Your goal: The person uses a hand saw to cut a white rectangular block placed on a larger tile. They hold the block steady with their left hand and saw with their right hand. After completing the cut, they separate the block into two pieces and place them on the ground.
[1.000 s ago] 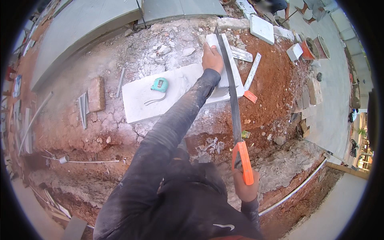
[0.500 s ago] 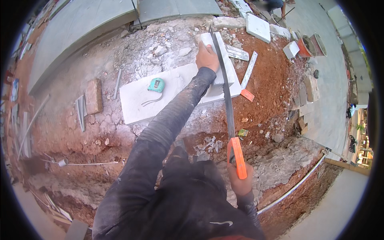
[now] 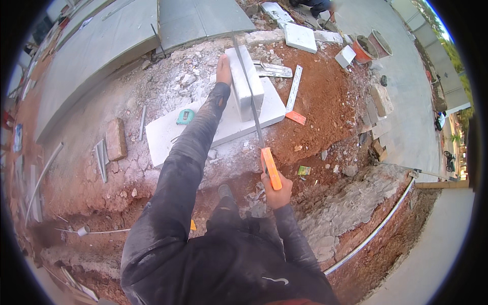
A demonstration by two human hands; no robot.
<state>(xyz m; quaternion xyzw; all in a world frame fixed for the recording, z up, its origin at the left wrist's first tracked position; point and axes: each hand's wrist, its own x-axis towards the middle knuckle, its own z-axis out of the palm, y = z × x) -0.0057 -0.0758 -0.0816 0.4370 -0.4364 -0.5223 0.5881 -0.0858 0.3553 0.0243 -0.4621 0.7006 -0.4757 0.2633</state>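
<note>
My left hand (image 3: 223, 71) grips the far left side of a white block (image 3: 239, 94), fingers pressed against it. The block stands upon a larger white slab (image 3: 168, 146). My right hand (image 3: 276, 191) holds the orange handle (image 3: 270, 169) of a long handsaw, whose blade (image 3: 256, 122) lies along the block's top, pointing away from me. A teal tape measure (image 3: 185, 116) rests on the slab left of my arm. Beside the block lie a white straightedge (image 3: 294, 89) with an orange end (image 3: 295, 117) and a pale, narrow flat piece (image 3: 273, 69).
Rubble and red soil surround the slabs. A trench with a pale pipe (image 3: 366, 234) runs nearby. Grey panels (image 3: 91, 66) are upper left, a brick (image 3: 116, 137) left. A white block (image 3: 300, 36), buckets (image 3: 365, 48) and another person (image 3: 310, 7) are at the back right.
Both hands, the saw and the block have shifted up and left in the view as the camera moved. The saw handle is now farther from me, and more of the block's near face shows.
</note>
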